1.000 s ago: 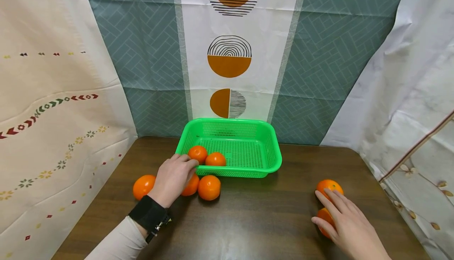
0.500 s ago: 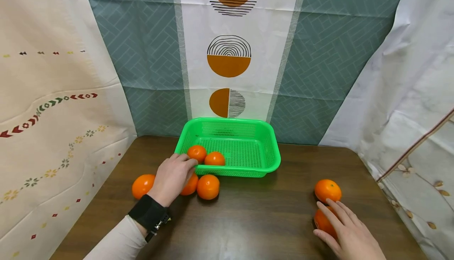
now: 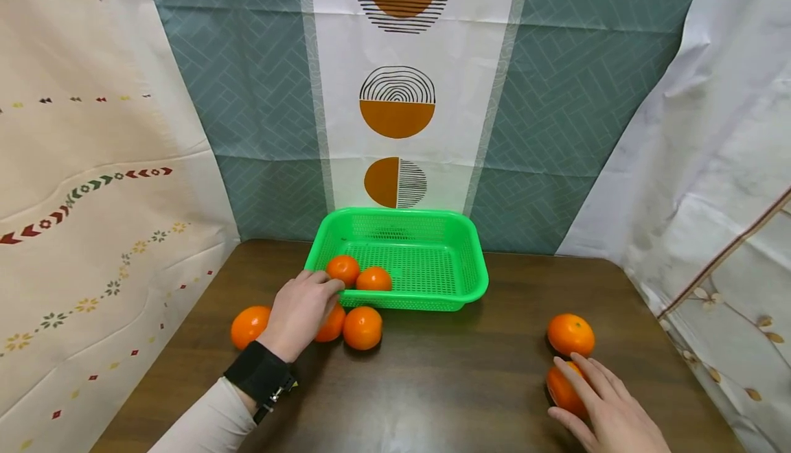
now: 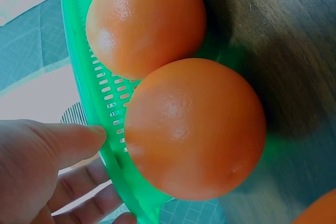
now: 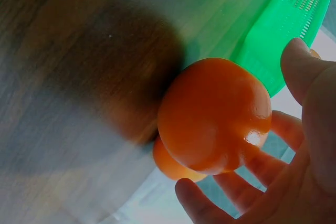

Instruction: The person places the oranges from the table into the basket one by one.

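A green mesh basket [image 3: 476,281] stands at the back of the brown table [image 3: 445,384] with two oranges [image 3: 343,269] inside. My left hand [image 3: 315,292] holds the basket's front-left rim [image 4: 105,145], thumb outside and fingers inside. Beside it on the table lie three oranges [image 3: 362,327], two of them [image 4: 194,129] close against the basket wall. At the right my right hand [image 3: 583,391] spreads over the nearer orange [image 3: 562,391], fingers [image 5: 210,203] and thumb cupped loosely around that orange [image 5: 215,114]. Another orange [image 3: 570,334] sits just beyond.
Patterned curtains hang behind the table and along both sides. The table's right edge runs close to the right-hand oranges. Bare wood lies between the two hands in front of the basket.
My right hand has drawn back toward me, off the farther right orange and onto the nearer one. The left hand and basket stay put.
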`<state>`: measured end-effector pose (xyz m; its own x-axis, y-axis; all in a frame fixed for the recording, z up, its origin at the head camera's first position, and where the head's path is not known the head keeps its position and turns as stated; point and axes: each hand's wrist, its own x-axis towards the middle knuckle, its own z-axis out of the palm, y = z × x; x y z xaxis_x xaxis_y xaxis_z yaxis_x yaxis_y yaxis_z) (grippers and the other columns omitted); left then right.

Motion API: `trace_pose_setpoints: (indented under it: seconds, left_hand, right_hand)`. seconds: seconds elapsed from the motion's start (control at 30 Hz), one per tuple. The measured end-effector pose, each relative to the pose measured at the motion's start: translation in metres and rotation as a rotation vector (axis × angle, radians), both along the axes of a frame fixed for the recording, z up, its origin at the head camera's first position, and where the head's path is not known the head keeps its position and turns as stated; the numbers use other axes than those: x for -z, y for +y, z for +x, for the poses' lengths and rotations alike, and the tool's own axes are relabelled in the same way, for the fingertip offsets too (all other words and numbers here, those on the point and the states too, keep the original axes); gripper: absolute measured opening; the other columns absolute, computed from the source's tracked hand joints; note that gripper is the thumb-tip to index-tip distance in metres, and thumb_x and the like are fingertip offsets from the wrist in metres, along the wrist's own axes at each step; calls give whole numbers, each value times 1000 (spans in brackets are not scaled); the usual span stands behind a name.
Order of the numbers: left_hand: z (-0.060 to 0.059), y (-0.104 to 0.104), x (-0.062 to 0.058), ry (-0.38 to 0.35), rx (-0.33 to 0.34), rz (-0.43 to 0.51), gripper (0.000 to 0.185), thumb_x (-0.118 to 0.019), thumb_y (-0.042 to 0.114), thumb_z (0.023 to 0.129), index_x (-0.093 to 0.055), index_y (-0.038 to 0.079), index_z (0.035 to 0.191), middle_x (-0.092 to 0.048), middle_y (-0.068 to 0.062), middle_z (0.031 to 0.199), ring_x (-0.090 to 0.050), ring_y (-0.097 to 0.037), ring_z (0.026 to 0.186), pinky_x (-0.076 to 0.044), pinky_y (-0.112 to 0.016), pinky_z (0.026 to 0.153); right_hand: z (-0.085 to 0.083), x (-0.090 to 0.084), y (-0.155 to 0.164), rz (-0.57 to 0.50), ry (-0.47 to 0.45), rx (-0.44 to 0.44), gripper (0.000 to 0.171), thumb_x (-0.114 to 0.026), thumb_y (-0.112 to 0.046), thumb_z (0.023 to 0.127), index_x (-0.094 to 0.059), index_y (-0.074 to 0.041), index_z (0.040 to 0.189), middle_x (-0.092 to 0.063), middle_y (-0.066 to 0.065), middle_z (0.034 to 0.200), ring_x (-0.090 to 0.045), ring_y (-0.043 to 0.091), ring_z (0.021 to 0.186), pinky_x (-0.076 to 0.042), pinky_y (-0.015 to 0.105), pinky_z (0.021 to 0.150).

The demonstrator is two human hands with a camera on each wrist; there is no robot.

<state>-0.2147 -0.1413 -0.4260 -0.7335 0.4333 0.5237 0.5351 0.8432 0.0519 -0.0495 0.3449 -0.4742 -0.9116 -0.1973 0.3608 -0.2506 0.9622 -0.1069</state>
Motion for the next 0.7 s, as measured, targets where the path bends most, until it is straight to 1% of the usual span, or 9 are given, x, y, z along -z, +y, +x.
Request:
trace_pose_setpoints:
  seconds: [0.2, 0.33, 0.53, 0.7]
  left_hand:
    - [-2, 0, 1, -1, 1, -8, 15, -79, 12, 88, -76, 18, 101, -66, 2, 94, -56, -23, 83, -51, -34, 70]
    - [-2, 0, -1, 8, -1, -14, 16, -79, 12, 87, -75, 18, 101, -66, 2, 94, -56, -23, 83, -51, -34, 70]
    - [-3, 0, 0, 2, -1, -15, 15, -78, 14, 89, -76, 18, 103, -66, 3, 96, -56, -22, 84, -51, -34, 71]
    - [-3, -1, 2, 1, -5, -21, 15, -79, 14, 88, -76, 19, 103, -66, 3, 96, -57, -22, 84, -51, -34, 71]
  right_hand:
    - [-2, 4, 0, -9, 18, -2, 79, -79, -58, 79, -51, -30, 147, -49, 10, 144, -49, 36, 122, -51, 60, 82]
    - [-4, 3, 0, -1, -5, 4, 80, -82, -54, 78, -50, -29, 148, -47, 10, 145, -50, 36, 121, -53, 59, 79]
    - [-5, 3, 3, -5, -38, 12, 75, -86, -43, 77, -54, -26, 143, -48, 11, 144, -53, 37, 116, -54, 58, 72]
    - [-8, 6, 4, -13, -42, -9, 70, -87, -41, 77, -58, -23, 138, -51, 11, 139, -55, 38, 112, -54, 58, 71]
